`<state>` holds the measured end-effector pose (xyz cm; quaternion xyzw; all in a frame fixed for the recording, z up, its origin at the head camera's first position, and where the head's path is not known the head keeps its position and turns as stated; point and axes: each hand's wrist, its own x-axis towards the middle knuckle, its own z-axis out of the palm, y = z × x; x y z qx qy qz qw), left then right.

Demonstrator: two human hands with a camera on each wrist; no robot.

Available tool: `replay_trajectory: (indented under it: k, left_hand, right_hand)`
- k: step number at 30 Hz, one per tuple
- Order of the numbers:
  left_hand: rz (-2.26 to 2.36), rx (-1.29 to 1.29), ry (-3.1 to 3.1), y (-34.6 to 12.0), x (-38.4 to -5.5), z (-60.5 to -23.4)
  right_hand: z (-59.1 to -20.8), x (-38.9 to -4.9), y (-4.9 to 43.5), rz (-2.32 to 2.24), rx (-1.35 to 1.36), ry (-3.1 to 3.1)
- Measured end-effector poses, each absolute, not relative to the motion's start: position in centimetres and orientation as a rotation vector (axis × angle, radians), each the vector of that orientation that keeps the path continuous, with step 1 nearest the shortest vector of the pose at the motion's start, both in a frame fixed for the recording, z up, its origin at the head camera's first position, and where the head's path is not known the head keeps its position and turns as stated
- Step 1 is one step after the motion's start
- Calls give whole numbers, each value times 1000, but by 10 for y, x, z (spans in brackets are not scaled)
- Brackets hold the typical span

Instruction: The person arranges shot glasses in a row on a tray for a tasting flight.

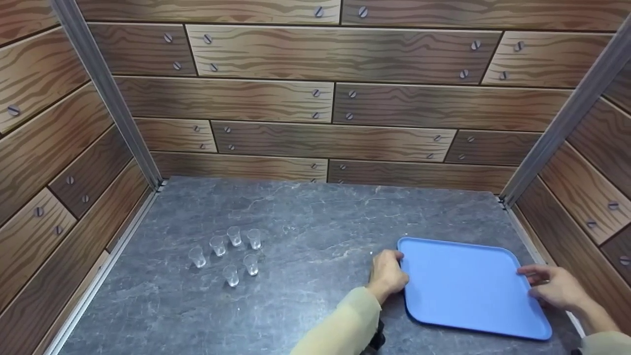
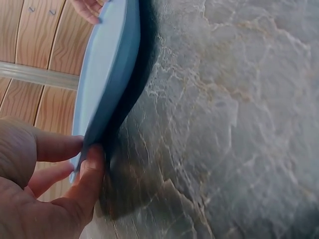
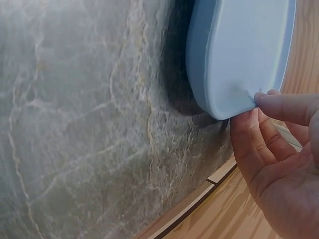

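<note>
A blue rectangular tray (image 1: 468, 288) with a low raised rim is at the right side of the grey marbled table. My left hand (image 1: 388, 273) pinches its left edge, and in the left wrist view the left hand (image 2: 55, 184) has thumb and fingers on both sides of the rim. On the opposite edge my right hand (image 1: 557, 288) grips the tray. The right wrist view shows that hand's (image 3: 279, 144) thumb over the rim with the fingers underneath. A dark shadow lies beneath the tray (image 3: 239, 59) in both wrist views. Nothing stands on the tray.
Several small clear cups (image 1: 218, 245) stand grouped on the left half of the table (image 1: 315, 305). Wood-patterned panels (image 1: 315, 98) close off the back and both sides. Metal corner posts (image 1: 557, 103) rise at the back; the right panel is close beside my right hand.
</note>
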<state>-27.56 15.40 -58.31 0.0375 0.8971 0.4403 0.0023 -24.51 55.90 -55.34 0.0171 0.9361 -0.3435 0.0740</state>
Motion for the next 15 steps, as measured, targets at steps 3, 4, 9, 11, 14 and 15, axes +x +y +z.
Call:
replay_trajectory:
  k: [3,4,9,11,14,15]
  left_hand:
    - [1396,107,2771,148,-273,-574]
    - [1405,109,2759,145,-272,-572]
    - [1448,169,2793,138,-284,-590]
    - [1477,178,2786,133,-288,-595]
    - [1514,168,2753,123,-291,-598]
    - [1512,160,2756,121,-294,-603]
  right_hand:
    - [-553,-245,556,-1051,57,2797]
    - [-553,-245,555,-1070,63,2783]
    - [-551,-247,547,-1161,78,2726]
    - [-550,-249,543,-1192,68,2712]
    - [-549,-251,536,-1244,42,2699]
    - [-548,-252,534,-1257,30,2697]
